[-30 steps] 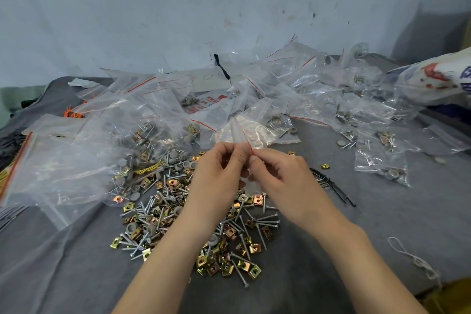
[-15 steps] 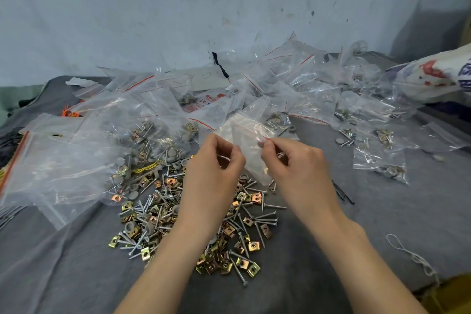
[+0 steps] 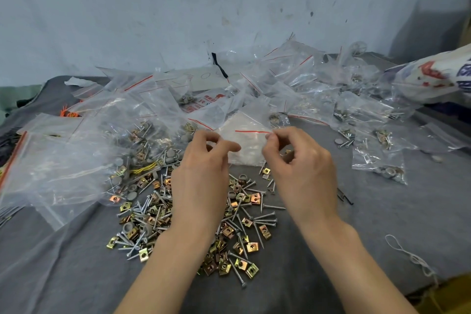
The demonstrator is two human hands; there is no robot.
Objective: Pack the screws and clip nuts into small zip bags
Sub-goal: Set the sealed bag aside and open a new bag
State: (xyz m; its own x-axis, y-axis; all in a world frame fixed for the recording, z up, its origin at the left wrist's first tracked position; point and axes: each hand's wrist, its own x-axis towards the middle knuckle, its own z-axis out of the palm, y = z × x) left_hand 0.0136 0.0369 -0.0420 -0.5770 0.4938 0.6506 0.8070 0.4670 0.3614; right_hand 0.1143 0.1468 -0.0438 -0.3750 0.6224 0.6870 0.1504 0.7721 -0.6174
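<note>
Across the grey worktop [image 3: 382, 224], filled bags [image 3: 293, 79] crowd the rear, and loose screws and clip nuts [image 3: 142, 219] lie beneath both hands. The left hand [image 3: 201, 173] and right hand [image 3: 303, 168] each pinch an upper corner of the small zip bag [image 3: 244, 143], held above the pile. Risk: the thin film slips from either pinch, or the red-lined mouth [image 3: 252, 131] fails to part, scattering hardware during filling.

Clear zip bag [image 3: 248, 145] (red-striped) above heaped screws [image 3: 265, 216], clip nuts [image 3: 252, 246].

Red-striped clear zip bag [image 3: 248, 139], grey cloth [image 3: 356, 224]
</note>
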